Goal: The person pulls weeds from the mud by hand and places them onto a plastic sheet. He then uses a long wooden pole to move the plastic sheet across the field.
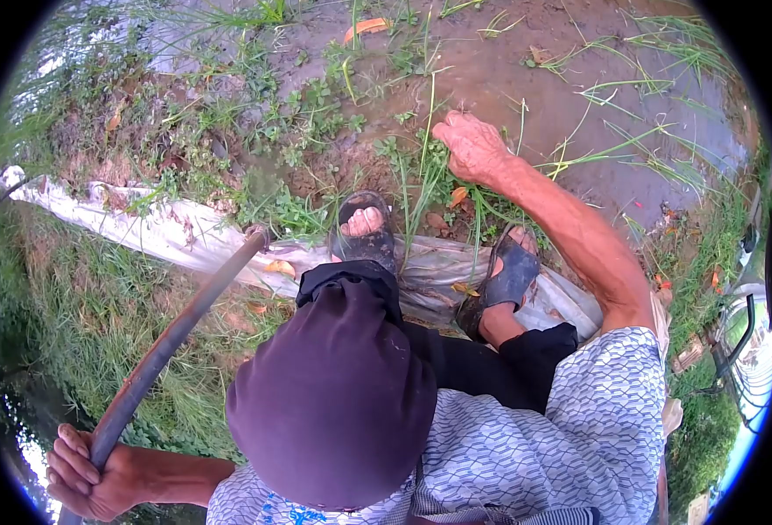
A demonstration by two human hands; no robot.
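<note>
My left hand [84, 472] is closed around a long, slightly curved wooden pole [171, 341]. It slants up to the right, and its knobbed far end sits over the edge of the pale sheet [202, 241] near my feet. Over the wet mud [534, 105], my right hand [473, 147] reaches forward with its fingers curled down, among tall green grass stems [428, 140]. Whatever those fingers hold, if anything, is hidden. Low clover-like weeds [298, 206] grow beside the mud.
My muddy dark sandals [368, 241] rest on or beside the pale sheet. Grass [141, 297] lies behind it, and long bent blades [639, 140] spread over the mud to the right. A dark purple cap [333, 394] covers the lower middle of the view.
</note>
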